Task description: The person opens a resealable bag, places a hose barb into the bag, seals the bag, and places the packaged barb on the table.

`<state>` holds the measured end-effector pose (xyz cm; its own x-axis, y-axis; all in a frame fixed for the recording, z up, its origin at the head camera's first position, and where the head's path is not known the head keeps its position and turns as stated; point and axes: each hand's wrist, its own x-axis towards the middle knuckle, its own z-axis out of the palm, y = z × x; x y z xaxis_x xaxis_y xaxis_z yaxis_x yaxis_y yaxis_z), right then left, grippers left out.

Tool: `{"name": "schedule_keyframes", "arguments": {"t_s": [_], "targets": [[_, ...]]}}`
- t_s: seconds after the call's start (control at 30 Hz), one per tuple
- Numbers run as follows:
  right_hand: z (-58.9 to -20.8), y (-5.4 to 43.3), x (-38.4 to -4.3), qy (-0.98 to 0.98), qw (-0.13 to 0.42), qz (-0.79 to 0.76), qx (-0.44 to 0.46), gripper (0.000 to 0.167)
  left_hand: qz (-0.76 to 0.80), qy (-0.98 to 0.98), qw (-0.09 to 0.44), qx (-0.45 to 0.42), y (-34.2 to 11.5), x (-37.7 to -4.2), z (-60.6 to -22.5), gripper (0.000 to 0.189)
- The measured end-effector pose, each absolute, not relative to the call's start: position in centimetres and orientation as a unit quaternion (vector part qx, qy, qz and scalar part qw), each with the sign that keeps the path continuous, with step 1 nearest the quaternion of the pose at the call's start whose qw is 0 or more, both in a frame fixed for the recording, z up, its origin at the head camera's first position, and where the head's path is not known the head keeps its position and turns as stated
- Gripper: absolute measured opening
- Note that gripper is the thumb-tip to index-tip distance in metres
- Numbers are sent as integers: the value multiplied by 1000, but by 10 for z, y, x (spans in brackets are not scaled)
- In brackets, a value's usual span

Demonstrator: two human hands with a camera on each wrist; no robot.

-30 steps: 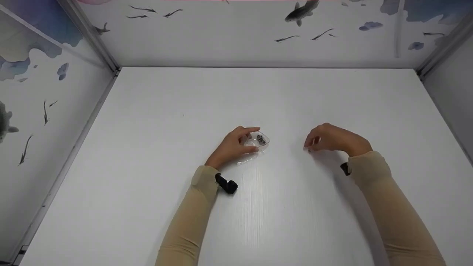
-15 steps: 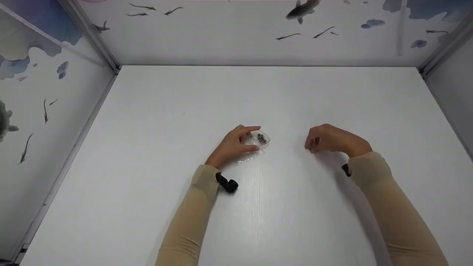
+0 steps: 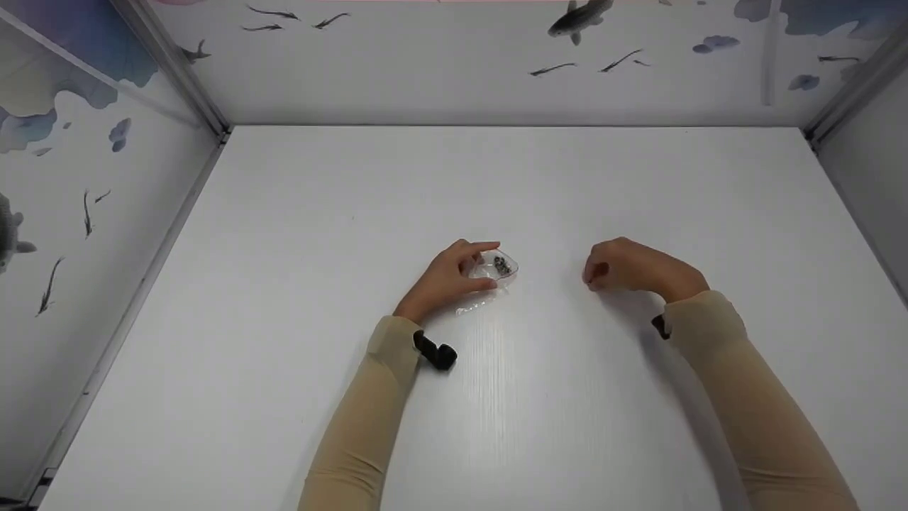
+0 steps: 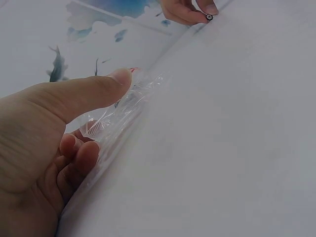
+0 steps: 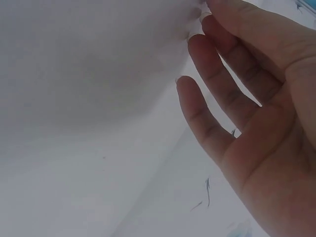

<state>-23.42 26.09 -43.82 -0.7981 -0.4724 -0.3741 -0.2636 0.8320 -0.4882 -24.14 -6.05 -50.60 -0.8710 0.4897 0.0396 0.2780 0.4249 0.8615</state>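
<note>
A clear plastic bag [image 3: 486, 298] lies in my left hand [image 3: 448, 278], with the thumb and index finger spread around its rounded mouth. Several small dark pieces [image 3: 502, 265] are clustered inside the mouth. The left wrist view shows the crinkled film between thumb and fingers, and a small red mark [image 4: 133, 69] by the thumb tip. To the right, my right hand [image 3: 628, 266] is low over the table. In the left wrist view its thumb and finger pinch a tiny round dark piece with a pale centre [image 4: 209, 17]. The right wrist view cuts off those fingertips.
A white table [image 3: 397, 177] carries both hands. Patterned white panels rise at the back [image 3: 425, 78] and left [image 3: 71, 270], and a plain panel [image 3: 865, 163] stands on the right. A black wrist camera [image 3: 436, 353] juts from the left sleeve.
The right hand's fingers have curled in more closely and the hand has shifted very slightly left. The left hand and the bag hold their place.
</note>
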Motion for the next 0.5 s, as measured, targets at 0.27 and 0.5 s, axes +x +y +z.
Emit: {"name": "schedule_keyframes", "arguments": {"t_s": [0.27, 0.5], "targets": [[-436, 255, -234, 929, 241, -189, -210, 15, 484, 837, 108, 232, -60, -241, -505, 61], [-437, 243, -237, 930, 215, -204, -217, 13, 480, 839, 107, 233, -59, -242, -506, 62]]}}
